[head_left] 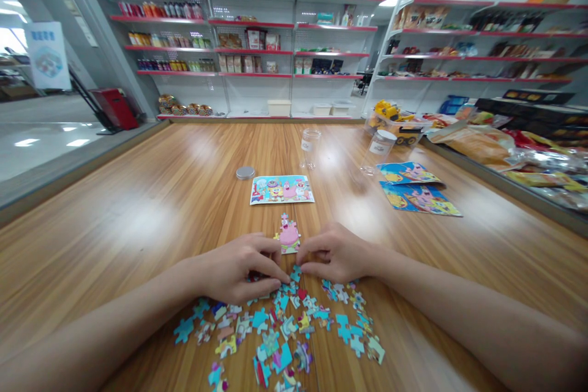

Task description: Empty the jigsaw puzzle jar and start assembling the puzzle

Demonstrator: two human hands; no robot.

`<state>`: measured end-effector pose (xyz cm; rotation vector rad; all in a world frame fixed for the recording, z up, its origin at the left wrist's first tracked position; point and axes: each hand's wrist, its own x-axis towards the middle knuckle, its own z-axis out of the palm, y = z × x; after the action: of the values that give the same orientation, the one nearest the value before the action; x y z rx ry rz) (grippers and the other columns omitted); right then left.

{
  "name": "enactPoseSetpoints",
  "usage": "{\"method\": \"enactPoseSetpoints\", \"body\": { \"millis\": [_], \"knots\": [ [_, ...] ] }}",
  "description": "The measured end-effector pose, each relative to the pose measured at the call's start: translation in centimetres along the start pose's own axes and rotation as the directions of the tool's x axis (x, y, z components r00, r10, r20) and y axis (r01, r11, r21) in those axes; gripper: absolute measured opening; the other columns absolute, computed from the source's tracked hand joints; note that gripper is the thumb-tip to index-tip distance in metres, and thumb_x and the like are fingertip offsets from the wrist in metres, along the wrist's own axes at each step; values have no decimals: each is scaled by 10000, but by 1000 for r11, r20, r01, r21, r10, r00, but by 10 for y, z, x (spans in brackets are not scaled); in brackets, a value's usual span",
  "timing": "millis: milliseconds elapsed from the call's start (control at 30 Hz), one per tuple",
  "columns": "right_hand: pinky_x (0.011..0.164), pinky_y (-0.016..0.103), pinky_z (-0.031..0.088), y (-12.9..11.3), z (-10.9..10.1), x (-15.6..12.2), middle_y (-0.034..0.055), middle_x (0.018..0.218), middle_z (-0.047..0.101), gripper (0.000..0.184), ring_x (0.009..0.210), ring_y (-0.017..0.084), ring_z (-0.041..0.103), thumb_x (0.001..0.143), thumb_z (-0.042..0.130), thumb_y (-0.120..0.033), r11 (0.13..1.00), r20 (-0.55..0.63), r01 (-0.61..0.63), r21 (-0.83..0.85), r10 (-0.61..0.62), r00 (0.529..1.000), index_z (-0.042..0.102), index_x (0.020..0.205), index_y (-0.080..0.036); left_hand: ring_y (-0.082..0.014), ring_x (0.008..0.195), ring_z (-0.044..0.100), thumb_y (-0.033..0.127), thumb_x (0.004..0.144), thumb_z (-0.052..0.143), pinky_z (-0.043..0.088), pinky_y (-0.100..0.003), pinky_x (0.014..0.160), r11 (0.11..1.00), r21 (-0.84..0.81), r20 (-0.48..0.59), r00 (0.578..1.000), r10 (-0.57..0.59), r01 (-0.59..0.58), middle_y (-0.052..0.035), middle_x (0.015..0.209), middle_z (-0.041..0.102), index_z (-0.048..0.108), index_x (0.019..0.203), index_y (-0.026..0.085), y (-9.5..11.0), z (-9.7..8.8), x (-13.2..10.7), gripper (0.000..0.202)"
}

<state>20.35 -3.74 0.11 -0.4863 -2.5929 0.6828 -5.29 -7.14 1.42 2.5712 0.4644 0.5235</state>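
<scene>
My left hand (248, 266) reaches over the near pile of loose jigsaw pieces (260, 320), its thumb and forefinger a little apart with the tips on the pieces. Opposite it, my right hand (334, 254) has its thumb and forefinger closed at a small blue puzzle piece (296, 272). Just beyond both hands lies a joined pink section of the puzzle (289, 236), showing a cartoon starfish. Behind that section sits a printed reference picture (282, 190) with colourful cartoon characters. Some pieces under my left hand are hidden.
A silver lid (245, 173) lies left of the picture. Two clear jars (310, 147) stand farther back, one with its lid on. Blue cartoon sheets (416, 190) rest at right, near a yellow toy truck (390, 111). Packaged goods (546, 156) line the right edge.
</scene>
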Motion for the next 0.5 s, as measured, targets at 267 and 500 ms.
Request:
{"method": "enactPoseSetpoints", "body": {
  "millis": [267, 500],
  "knots": [
    [449, 162, 320, -1, 1, 0, -32, 503, 541, 132, 427, 60, 452, 831, 641, -246, 999, -12, 34, 34, -34, 999, 722, 806, -145, -168, 726, 560, 190, 928, 573, 433, -303, 677, 1000, 10, 8, 1000, -2, 2, -83, 832, 592, 768, 1059, 160, 1, -1, 1, 237],
    [455, 163, 328, -1, 1, 1, -31, 500, 536, 132, 432, 63, 455, 826, 648, -246, 999, -8, 35, 29, -34, 999, 709, 767, -145, -166, 714, 551, 208, 937, 566, 425, -305, 666, 1000, 17, 3, 1000, 6, -6, -83, 821, 593, 772, 1052, 161, 2, -2, 2, 241]
  ]
}}
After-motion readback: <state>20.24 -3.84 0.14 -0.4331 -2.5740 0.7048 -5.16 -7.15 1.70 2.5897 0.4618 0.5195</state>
